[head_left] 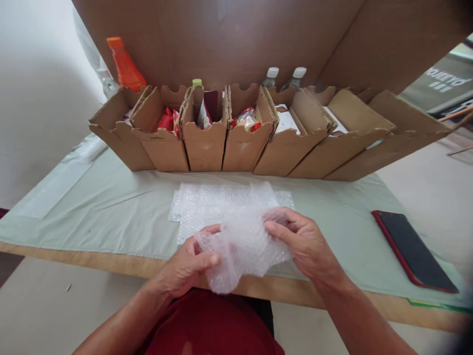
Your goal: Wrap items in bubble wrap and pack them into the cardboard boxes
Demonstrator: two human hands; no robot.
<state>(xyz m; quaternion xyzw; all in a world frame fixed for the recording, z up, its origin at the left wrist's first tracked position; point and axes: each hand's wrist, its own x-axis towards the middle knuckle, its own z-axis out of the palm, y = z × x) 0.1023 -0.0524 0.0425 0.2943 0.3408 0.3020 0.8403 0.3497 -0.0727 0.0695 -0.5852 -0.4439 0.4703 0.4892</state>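
Observation:
Both my hands hold one crumpled sheet of clear bubble wrap (242,244) just above the near table edge. My left hand (188,264) pinches its left side between thumb and fingers. My right hand (301,241) grips its right side, fingers curled into the plastic. Whether anything is wrapped inside is hidden. More bubble wrap sheets (218,202) lie flat in a stack on the pale green table cover (111,207), just beyond my hands.
A row of open cardboard bins (240,143) stands at the back, some with red snack packets (168,121). An orange bottle (125,66) and clear bottles (295,76) stand behind them before a cardboard wall. A black phone in a red case (412,249) lies at the right.

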